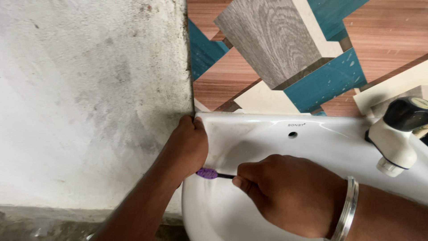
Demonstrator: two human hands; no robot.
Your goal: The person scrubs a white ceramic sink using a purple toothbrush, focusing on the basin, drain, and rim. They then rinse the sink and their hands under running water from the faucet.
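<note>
A white ceramic washbasin [267, 134] is fixed to a patterned tile wall. My left hand [189, 145] grips the basin's left rim near its back corner. My right hand [285, 192], with a metal bangle [345, 209] on the wrist, is closed on the dark handle of a small brush. Its purple head [207, 173] presses on the basin's left inner side, right beside my left hand. Most of the handle is hidden inside my fist.
A white plastic tap with a black knob [399, 134] sticks out over the basin at the right. A rough, stained grey plaster wall [89, 98] fills the left. The tiles [290, 58] show wood, teal and cream blocks. A small overflow hole [292, 134] sits in the basin's back.
</note>
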